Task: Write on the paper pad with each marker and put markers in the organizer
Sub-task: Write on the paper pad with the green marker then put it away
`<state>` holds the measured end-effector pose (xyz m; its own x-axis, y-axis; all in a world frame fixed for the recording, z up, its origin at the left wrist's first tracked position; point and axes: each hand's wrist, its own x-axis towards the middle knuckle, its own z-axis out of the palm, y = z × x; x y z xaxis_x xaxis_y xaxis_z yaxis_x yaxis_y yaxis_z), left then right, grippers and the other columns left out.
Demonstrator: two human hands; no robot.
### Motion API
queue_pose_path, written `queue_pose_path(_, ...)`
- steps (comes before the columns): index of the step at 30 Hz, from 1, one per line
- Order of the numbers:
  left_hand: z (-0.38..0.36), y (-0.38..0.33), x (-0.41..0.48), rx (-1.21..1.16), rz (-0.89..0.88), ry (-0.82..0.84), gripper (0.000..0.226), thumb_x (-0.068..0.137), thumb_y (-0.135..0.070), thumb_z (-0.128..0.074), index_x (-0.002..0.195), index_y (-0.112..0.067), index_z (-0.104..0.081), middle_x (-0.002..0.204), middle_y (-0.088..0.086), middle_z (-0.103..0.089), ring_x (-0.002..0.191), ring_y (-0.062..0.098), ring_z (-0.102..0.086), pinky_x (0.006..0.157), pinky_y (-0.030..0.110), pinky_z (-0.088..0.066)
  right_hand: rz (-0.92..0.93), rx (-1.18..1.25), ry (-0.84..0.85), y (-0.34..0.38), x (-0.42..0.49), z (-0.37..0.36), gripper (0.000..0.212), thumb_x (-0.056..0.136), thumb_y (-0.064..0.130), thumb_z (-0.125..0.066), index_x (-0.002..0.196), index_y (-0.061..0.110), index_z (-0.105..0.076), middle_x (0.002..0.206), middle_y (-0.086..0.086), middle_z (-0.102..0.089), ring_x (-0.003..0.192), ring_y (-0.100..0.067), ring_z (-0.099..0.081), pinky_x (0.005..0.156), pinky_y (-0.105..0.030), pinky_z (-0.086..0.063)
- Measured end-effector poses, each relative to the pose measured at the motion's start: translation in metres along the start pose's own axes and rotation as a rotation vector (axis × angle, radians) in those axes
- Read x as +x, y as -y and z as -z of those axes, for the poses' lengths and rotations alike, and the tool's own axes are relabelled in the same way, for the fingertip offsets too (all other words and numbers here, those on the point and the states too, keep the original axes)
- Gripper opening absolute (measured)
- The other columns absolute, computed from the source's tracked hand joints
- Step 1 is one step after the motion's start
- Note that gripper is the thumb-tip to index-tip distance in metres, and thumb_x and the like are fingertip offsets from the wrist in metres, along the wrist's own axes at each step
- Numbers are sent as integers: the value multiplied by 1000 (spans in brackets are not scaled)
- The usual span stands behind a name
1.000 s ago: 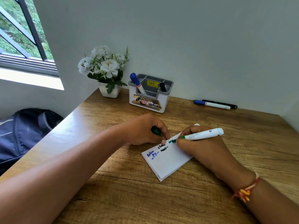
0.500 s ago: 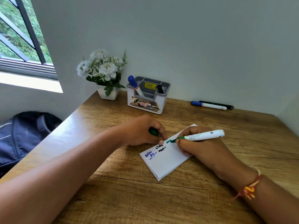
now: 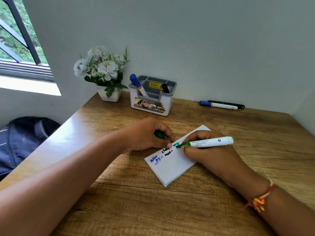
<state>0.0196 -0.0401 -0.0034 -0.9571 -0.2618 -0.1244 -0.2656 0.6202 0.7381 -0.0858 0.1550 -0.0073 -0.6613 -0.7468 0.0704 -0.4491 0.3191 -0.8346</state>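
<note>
A white paper pad (image 3: pixel 172 166) lies slanted on the wooden desk, with blue, black and fresh green writing on it. My right hand (image 3: pixel 206 152) grips a white green-tipped marker (image 3: pixel 208 142) whose tip touches the pad. My left hand (image 3: pixel 144 133) is curled around the green cap (image 3: pixel 159 134), a fingertip pressing the pad's edge. The white and grey organizer (image 3: pixel 151 106) stands at the back, holding a blue-capped marker (image 3: pixel 137 84) and a black marker (image 3: pixel 165 88). A blue marker (image 3: pixel 218 105) and a black marker (image 3: pixel 228 104) lie at the back right.
A white pot of white flowers (image 3: pixel 104 74) stands left of the organizer. The wall closes the desk at the back and right. A dark backpack (image 3: pixel 22 140) sits below the desk's left edge, under a window (image 3: pixel 17 40).
The green marker's tip has shifted slightly along the pad and more green writing shows. My left hand has stayed on the cap and pad edge.
</note>
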Motion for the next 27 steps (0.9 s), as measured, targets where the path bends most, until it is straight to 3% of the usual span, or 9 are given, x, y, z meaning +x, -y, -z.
queue_pose_path(5,-1,-1,0,6,-1,-5,19,83,-26,-80,100,-35,-78,96,-22,-73,93,-5,-64,77,15,-45,-3,-12,-14,1,-1,0,7,77,19,-79,75,26,-79,78,12,-77,73,-7,-70,61,-28,-54)
queue_pose_path(11,-2,-2,0,-3,6,4,19,84,-25,-80,99,-36,-77,97,-21,-73,94,-4,-64,78,17,-47,1,-36,5,-1,0,0,5,76,22,-80,76,27,-79,78,13,-77,73,-5,-70,55,-18,-51)
queue_pose_path(16,-2,-3,-1,0,4,3,19,84,-24,-79,100,-34,-77,100,-19,-73,95,-2,-64,79,16,-48,1,-60,26,0,1,-1,5,75,21,-79,74,26,-79,76,11,-77,71,-8,-70,56,-23,-52)
queue_pose_path(21,-2,-3,-1,-1,-4,1,19,84,-25,-79,100,-35,-77,99,-20,-74,94,-4,-64,83,17,-49,-12,-51,-11,1,2,-2,7,74,20,-79,71,25,-77,74,13,-76,63,2,-65,48,-12,-45)
queue_pose_path(27,-1,-4,-1,-24,2,15,19,84,-23,-79,101,-33,-77,101,-19,-74,96,-3,-64,84,18,-50,-32,-67,-50,0,4,-3,7,75,21,-77,71,26,-76,73,17,-74,63,5,-64,46,-8,-43)
